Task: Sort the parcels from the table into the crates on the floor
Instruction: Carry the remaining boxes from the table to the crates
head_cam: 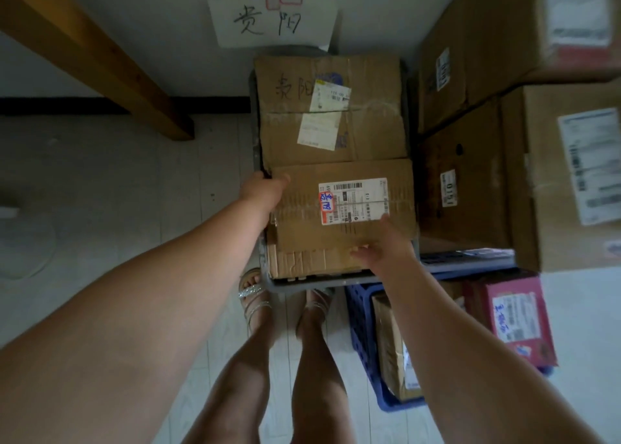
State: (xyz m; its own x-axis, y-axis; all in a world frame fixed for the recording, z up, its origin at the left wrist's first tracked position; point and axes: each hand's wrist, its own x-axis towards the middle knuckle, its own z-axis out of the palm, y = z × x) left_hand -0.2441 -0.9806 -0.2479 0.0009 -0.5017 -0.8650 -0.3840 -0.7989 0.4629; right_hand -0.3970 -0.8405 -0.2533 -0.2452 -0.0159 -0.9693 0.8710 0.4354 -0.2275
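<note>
Wood beam [100, 60] slants down on the far left. Next over, a paper sign [272, 20] on the wall reads 贵阳, right above the grey crate [302, 282]. Same 贵阳 is scrawled on the big carton [376, 84] at the crate's back. Left hand [265, 188] grips the far-left corner of the parcel [396, 181], which sits at the crate's front with a white barcode label and a red sticker. Right hand [386, 245] clutches its near-right edge. Blue crate [359, 322] holds a brown parcel [393, 349], with a pink parcel [517, 319] beside it. Stacked carton [470, 208] reads 0151.

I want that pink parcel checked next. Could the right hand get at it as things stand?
Probably not yet: the right hand holds the labelled parcel. Nothing covers the pink parcel, so once freed, likely yes.
</note>
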